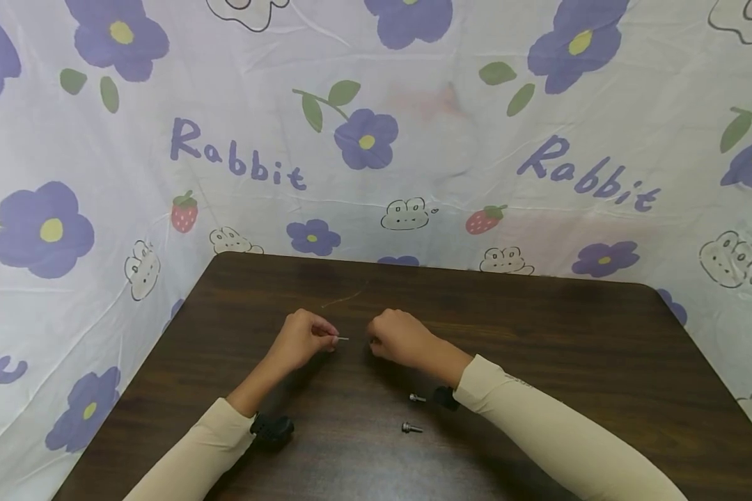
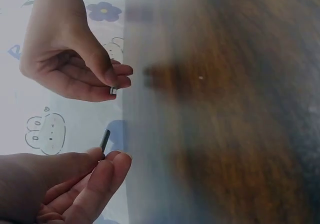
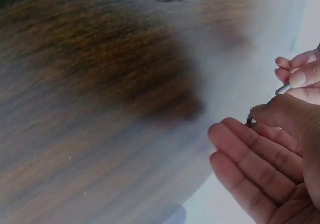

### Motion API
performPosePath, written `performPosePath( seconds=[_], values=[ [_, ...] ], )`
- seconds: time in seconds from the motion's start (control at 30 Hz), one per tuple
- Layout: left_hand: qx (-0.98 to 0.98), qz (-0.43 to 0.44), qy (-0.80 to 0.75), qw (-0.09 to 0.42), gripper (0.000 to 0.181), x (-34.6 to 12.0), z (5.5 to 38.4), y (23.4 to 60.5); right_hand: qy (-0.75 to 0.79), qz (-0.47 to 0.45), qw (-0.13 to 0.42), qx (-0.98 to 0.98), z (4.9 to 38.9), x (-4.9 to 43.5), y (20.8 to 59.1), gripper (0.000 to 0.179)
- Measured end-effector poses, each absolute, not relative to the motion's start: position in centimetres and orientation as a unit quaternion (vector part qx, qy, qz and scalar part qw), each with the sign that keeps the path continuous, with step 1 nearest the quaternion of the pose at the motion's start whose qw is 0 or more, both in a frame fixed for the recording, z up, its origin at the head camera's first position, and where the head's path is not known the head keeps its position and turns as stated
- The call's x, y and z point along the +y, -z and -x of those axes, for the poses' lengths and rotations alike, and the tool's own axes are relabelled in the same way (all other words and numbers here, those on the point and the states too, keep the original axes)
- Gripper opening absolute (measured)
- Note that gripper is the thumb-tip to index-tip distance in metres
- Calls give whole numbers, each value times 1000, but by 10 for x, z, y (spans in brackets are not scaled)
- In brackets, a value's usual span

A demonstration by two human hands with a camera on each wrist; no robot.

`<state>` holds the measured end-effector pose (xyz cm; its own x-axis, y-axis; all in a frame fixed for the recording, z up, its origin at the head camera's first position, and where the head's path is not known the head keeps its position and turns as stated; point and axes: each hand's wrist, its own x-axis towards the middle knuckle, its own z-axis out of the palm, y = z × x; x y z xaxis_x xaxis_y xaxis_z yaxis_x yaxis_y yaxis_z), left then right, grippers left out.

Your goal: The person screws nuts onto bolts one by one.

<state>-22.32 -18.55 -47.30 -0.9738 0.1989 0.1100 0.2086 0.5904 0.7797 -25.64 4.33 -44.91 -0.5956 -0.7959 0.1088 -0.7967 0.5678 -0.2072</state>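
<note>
My left hand (image 1: 303, 340) pinches a screw (image 2: 105, 141) between thumb and fingertips, its threaded shank sticking out toward the other hand. Its head is hidden in the fingers. Across a small gap, my right hand (image 1: 403, 339) pinches a small metal ring-shaped piece (image 2: 113, 90) between thumb and forefinger. In the right wrist view that piece (image 3: 251, 120) shows dark and partly covered, so whether it is a nut or a washer is unclear. Both hands are above the table, with the screw and the small piece apart.
Two screws (image 1: 417, 398) (image 1: 411, 428) lie on the dark wooden table (image 1: 539, 334), near the right wrist's black camera (image 1: 445, 397). Another black camera (image 1: 272, 427) sits at the left wrist. A printed cloth (image 1: 439, 160) hangs behind the table.
</note>
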Motion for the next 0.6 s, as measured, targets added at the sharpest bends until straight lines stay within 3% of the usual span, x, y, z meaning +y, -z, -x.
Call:
performPosePath(
  seconds=[0.23, 0.6],
  values=[
    [-886, 123, 446, 26, 2, -180, 221, 464, -198, -443, 28, -874, 249, 63, 433, 6],
    [-853, 148, 496, 62, 5, -157, 211, 440, -274, -411, 69, -866, 235, 91, 415, 10]
  ],
)
